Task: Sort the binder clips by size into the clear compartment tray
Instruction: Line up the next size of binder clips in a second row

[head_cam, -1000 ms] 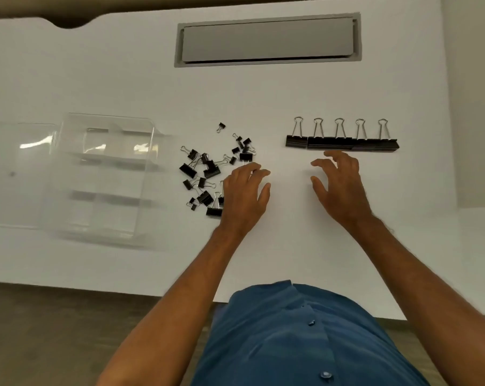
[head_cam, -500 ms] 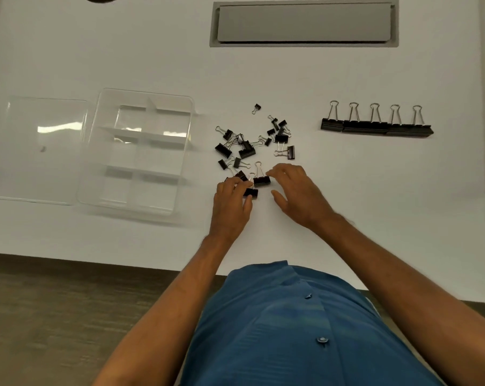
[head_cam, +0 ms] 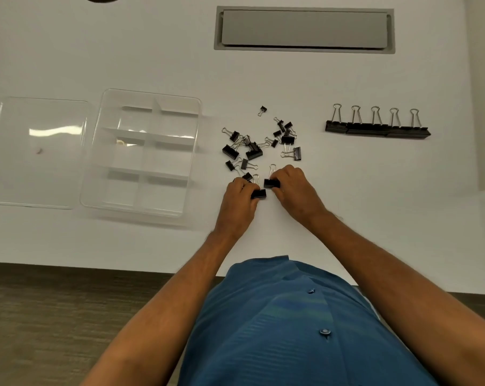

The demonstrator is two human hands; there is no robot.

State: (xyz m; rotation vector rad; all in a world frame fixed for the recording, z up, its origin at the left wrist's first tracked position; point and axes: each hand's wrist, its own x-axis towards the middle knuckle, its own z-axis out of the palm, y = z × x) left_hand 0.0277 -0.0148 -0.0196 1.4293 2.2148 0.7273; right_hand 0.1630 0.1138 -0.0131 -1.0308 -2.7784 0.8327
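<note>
Left hand (head_cam: 237, 203) pinches a medium clip (head_cam: 258, 193) at the near edge of the loose clip pile (head_cam: 259, 144); right hand (head_cam: 293, 190) pinches another clip (head_cam: 271, 183) just beside it, both on the white table (head_cam: 347, 207). Clear tray (head_cam: 141, 154) sits left of the pile, compartments bare (lid (head_cam: 38, 151) lies further left). Five large clips (head_cam: 376, 126) stand in a row to the right, well apart.

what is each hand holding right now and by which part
Each holds one medium binder clip by its black body: the left hand on the nearer clip, the right hand on the farther clip. Both wire handles stick out free.
</note>
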